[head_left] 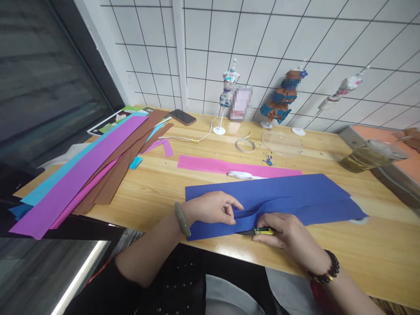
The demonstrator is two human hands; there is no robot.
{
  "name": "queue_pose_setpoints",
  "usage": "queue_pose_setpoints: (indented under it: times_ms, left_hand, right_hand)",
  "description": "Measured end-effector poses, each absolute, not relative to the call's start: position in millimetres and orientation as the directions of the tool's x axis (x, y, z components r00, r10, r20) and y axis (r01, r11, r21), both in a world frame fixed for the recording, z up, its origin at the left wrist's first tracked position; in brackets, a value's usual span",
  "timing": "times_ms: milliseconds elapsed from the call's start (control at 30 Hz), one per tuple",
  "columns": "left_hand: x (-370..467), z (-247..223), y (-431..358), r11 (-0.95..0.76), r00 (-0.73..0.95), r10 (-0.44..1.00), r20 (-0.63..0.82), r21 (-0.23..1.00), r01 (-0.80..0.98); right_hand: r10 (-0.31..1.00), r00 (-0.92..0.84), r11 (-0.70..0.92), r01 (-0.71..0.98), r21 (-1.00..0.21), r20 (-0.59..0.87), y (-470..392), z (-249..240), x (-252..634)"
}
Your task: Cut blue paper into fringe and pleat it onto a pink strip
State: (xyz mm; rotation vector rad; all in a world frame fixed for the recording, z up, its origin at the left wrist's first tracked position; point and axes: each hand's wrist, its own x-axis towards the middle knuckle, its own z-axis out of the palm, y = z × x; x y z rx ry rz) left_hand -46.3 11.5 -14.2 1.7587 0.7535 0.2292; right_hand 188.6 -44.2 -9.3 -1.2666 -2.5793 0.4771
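A dark blue sheet [295, 192], either crepe paper or cloth, lies folded in layers across the front of the table. My left hand [213, 208] rests on its left part, index finger stretched out and the others loosely bent, holding nothing. Near the front edge of the sheet, my right hand [282, 229] grips a slim knife-like tool [267, 230] with a yellow-and-green handle. Its dark blade points left and lies along the sheet's lower edge; part of it is hidden. The blue layer bulges up between my hands.
Purple, light blue and brown strips [98, 153] are stacked at the left. Behind the blue sheet lie a pink strip [210, 164] and a white band [243, 175]. Small dress forms [226, 92], a phone [182, 117], a tape roll [245, 145] and a lidded cup [367, 155] stand farther back.
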Motion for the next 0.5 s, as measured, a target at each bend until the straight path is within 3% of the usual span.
queue_pose_setpoints:
  times_ms: [500]
  left_hand:
    - [-46.8,-10.6,11.4,-0.144,0.774,0.592,-0.225,0.915,0.377]
  right_hand:
    - [0.826,-0.564,0.523,0.753,-0.399,0.017,-46.7,-5.9,185.1]
